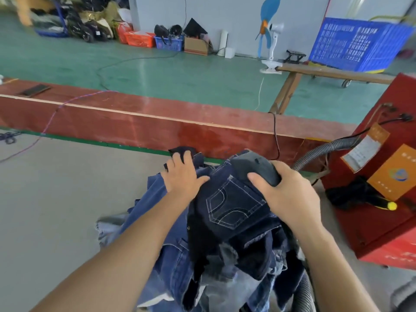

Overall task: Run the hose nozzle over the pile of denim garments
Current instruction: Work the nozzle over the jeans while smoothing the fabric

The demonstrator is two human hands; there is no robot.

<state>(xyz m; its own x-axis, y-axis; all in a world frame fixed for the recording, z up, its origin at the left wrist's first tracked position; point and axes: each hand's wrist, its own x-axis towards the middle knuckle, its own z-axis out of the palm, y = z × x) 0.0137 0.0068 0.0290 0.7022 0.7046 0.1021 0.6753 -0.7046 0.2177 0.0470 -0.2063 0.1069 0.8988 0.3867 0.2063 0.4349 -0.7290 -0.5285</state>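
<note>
A pile of denim garments point(225, 233), dark and mid blue, lies on the grey table in front of me. On top sits a dark pair with a white-stitched back pocket point(234, 208). My right hand point(286, 192) grips a black hose nozzle point(254, 168) that rests on the far part of that dark garment. A grey ribbed hose point(324, 149) runs from behind the hand toward the red machine. My left hand point(183, 174) lies flat with spread fingers on the far left part of the pile, pressing the cloth down.
A red machine point(387, 199) with orange labels stands close on the right. A red board point(157, 122) runs across the table's far edge. Behind it are green floor, a blue crate point(360, 46), a fan point(270, 37) and baskets. A second hose section point(301, 293) lies at the lower right.
</note>
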